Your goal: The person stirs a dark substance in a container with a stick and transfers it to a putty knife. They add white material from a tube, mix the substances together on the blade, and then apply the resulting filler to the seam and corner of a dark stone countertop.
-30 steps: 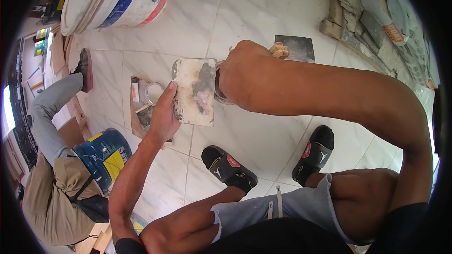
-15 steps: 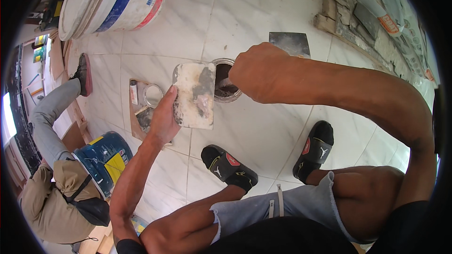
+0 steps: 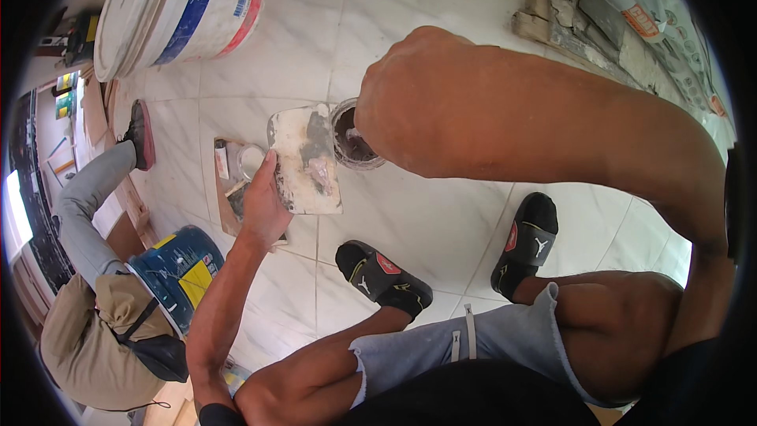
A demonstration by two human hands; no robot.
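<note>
My left hand [image 3: 266,203] holds a pale, flat mixing plate [image 3: 298,181] by its left edge, thumb on top and the other fingers hidden beneath. Grey smears and a pinkish lump of paste lie on the plate. Just right of it an open round can [image 3: 344,159] stands on the floor, its inside coated with dark brown stuff. My right hand [image 3: 426,102] is closed in a fist over the can's right side. A bit of a pale, flat-bladed tool [image 3: 354,134] shows inside the can below this fist; its handle is hidden in the hand.
On the tiled floor [image 3: 394,221] a board [image 3: 230,221] carries a small round lid [image 3: 251,161]. A big white bucket [image 3: 229,12] lies at the upper left. A person [image 3: 98,331] sits by a blue bucket [image 3: 177,268] at the left. Rubble and bags [image 3: 607,8] fill the upper right.
My right hand has moved up and left and looks larger, now hiding the dark plate on the floor behind it. The mixing plate and can have shifted slightly left in view.
</note>
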